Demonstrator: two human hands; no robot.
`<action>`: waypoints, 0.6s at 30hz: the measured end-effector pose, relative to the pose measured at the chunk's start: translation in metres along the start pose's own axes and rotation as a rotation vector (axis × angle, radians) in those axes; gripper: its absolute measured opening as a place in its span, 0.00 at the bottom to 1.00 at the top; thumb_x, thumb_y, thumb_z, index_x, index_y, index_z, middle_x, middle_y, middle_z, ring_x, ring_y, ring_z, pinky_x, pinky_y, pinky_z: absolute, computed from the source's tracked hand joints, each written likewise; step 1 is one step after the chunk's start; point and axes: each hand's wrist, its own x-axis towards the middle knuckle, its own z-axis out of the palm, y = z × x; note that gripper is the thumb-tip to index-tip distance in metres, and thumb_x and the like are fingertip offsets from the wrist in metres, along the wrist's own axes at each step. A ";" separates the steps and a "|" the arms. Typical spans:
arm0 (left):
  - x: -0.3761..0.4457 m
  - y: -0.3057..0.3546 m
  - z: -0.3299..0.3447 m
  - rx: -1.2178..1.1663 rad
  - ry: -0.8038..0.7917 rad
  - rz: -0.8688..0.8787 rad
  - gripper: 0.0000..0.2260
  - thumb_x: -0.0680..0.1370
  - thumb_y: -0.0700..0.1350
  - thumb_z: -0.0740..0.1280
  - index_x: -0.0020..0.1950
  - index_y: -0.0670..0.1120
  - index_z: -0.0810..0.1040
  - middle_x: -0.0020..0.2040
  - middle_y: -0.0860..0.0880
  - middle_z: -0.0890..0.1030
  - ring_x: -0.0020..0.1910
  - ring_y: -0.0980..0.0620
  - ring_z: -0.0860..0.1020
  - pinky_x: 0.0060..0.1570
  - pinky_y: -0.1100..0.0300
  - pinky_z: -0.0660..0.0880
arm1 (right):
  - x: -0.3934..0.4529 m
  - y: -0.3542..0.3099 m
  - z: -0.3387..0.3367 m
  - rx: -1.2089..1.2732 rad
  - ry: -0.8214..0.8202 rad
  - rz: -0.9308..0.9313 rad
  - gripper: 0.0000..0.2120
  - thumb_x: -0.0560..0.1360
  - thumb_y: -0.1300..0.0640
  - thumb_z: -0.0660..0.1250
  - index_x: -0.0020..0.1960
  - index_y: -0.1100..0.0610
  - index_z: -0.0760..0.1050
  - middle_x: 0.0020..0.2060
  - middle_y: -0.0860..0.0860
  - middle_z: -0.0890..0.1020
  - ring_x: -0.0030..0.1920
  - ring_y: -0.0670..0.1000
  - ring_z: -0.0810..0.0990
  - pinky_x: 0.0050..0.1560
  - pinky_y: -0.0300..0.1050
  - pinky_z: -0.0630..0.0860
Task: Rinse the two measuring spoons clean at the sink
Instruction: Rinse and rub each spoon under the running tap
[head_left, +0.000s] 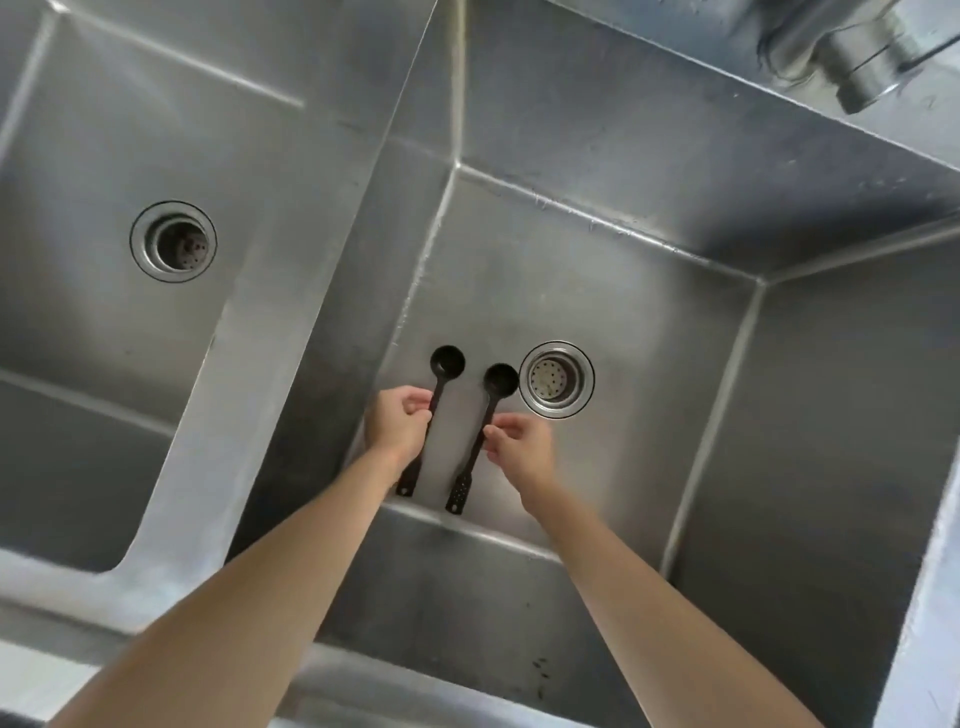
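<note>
Two black long-handled measuring spoons lie side by side low in the right basin (649, 322) of a steel sink, bowls pointing away from me. My left hand (397, 423) has its fingers curled around the middle of the left spoon's (447, 362) handle. My right hand (522, 447) pinches the middle of the right spoon's (501, 380) handle between thumb and fingertips. That spoon's perforated handle end (457, 493) reaches the basin's near edge. No water is running.
A round strainer drain (556, 380) sits just right of the spoon bowls. The faucet spout (857, 73) hangs at the top right, above the basin's far wall. A steel divider (291, 291) separates a second basin with its own drain (173, 242) on the left.
</note>
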 end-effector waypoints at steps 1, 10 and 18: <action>0.002 -0.003 0.001 0.015 0.009 0.008 0.12 0.75 0.33 0.68 0.54 0.44 0.85 0.49 0.46 0.87 0.49 0.50 0.83 0.55 0.57 0.79 | 0.004 0.004 0.002 0.008 -0.004 0.012 0.07 0.80 0.66 0.69 0.56 0.66 0.81 0.43 0.59 0.85 0.42 0.53 0.84 0.53 0.53 0.84; 0.006 -0.023 0.004 0.093 0.057 0.100 0.11 0.77 0.34 0.70 0.56 0.43 0.85 0.49 0.46 0.87 0.48 0.51 0.83 0.53 0.62 0.76 | 0.019 0.022 0.011 0.008 0.054 0.012 0.05 0.78 0.64 0.73 0.53 0.61 0.85 0.42 0.55 0.87 0.45 0.55 0.88 0.54 0.51 0.86; 0.000 -0.018 -0.003 0.252 -0.019 0.193 0.15 0.78 0.36 0.68 0.65 0.44 0.81 0.59 0.46 0.85 0.55 0.49 0.83 0.59 0.57 0.78 | 0.005 0.012 0.002 -0.070 0.096 0.025 0.05 0.77 0.58 0.75 0.52 0.57 0.86 0.41 0.52 0.88 0.40 0.51 0.88 0.52 0.52 0.87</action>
